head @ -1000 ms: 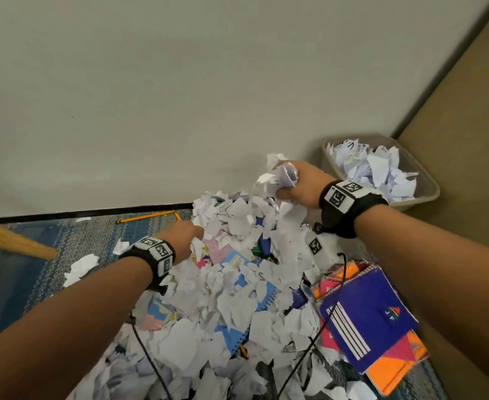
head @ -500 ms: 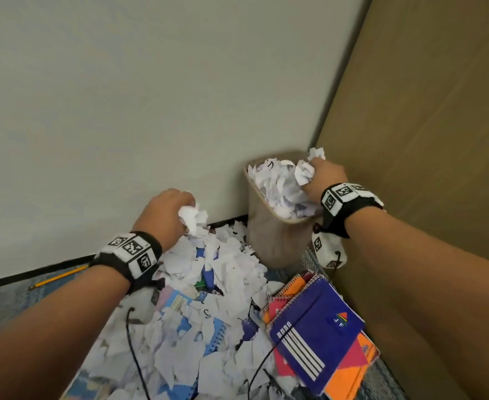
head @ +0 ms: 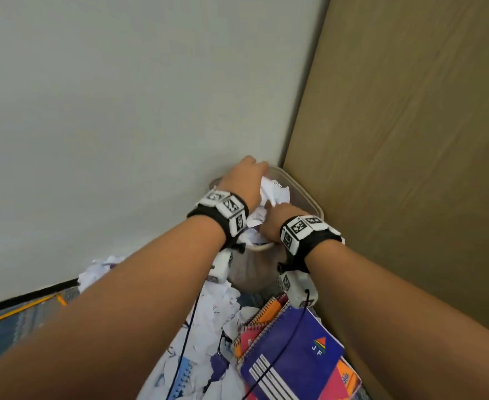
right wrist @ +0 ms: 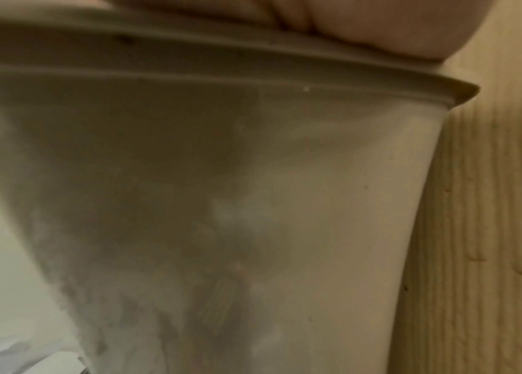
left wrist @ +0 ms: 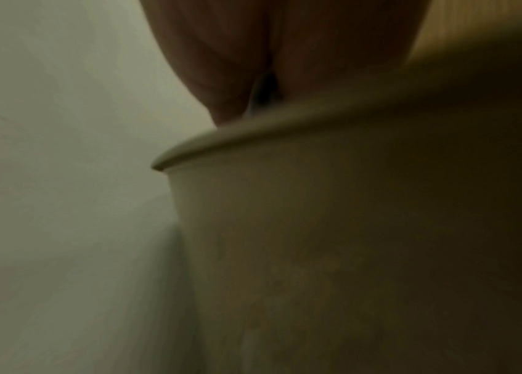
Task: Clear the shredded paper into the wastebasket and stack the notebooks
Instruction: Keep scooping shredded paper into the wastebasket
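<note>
Both hands are over the beige wastebasket (head: 309, 197) in the corner. My left hand (head: 252, 177) curls round a crumpled wad of shredded paper (head: 275, 193) above the basket's mouth. My right hand (head: 276, 219) is just below it, sunk among the paper in the basket, its fingers hidden. In the left wrist view the hand (left wrist: 253, 63) hangs above the basket rim (left wrist: 253, 141). In the right wrist view the heel of the hand (right wrist: 381, 25) is at the rim, above the basket wall (right wrist: 317, 202). A purple notebook (head: 292, 359) lies on orange and pink ones.
A pile of shredded paper (head: 211, 310) covers the carpet left of the notebooks, with a blue spiral notebook (head: 182, 376) partly buried. A pencil (head: 15, 310) lies along the baseboard. A brown panel (head: 410, 140) stands close on the right.
My left hand has carried its wad from the floor pile up and right to the basket. The right hand has dropped lower into the basket.
</note>
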{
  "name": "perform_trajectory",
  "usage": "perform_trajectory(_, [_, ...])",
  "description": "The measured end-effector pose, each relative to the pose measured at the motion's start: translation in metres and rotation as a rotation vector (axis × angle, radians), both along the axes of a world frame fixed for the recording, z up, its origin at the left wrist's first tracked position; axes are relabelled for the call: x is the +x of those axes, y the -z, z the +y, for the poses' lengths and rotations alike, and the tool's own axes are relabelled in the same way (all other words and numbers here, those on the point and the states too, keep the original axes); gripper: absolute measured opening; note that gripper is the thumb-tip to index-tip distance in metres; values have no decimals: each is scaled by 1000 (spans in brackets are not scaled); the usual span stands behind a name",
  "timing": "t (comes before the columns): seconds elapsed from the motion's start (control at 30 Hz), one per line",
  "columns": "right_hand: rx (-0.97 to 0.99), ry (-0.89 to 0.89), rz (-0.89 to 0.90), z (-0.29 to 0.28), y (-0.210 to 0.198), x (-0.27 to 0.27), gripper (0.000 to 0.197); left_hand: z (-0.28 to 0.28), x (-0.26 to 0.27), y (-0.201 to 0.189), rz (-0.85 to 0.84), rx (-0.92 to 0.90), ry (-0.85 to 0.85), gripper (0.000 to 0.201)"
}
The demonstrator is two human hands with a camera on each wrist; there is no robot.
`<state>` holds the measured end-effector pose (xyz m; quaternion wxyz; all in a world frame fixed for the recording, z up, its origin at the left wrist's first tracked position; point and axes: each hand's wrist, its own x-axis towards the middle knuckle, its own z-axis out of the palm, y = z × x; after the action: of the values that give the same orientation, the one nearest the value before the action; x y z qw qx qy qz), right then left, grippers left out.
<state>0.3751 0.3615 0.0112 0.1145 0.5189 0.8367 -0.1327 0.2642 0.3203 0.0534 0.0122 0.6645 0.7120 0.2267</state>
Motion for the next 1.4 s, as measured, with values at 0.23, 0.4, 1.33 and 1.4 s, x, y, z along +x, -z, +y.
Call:
perform_trajectory(0.23, [85, 16, 21, -6, 8, -2, 46, 2, 1, 47, 362, -548, 106, 8])
perform_trajectory(0.4, [43, 120, 35, -2, 2, 7, 70, 11, 3, 35, 247, -461, 113, 48])
perform_trajectory(1.33, [243, -73, 479, -54, -100, -52, 12, -102, -95, 4, -114, 127, -155, 12])
perform_trajectory(1.4, [234, -112, 451, -73, -93, -72, 16, -136, -119, 31, -129, 53, -237, 12])
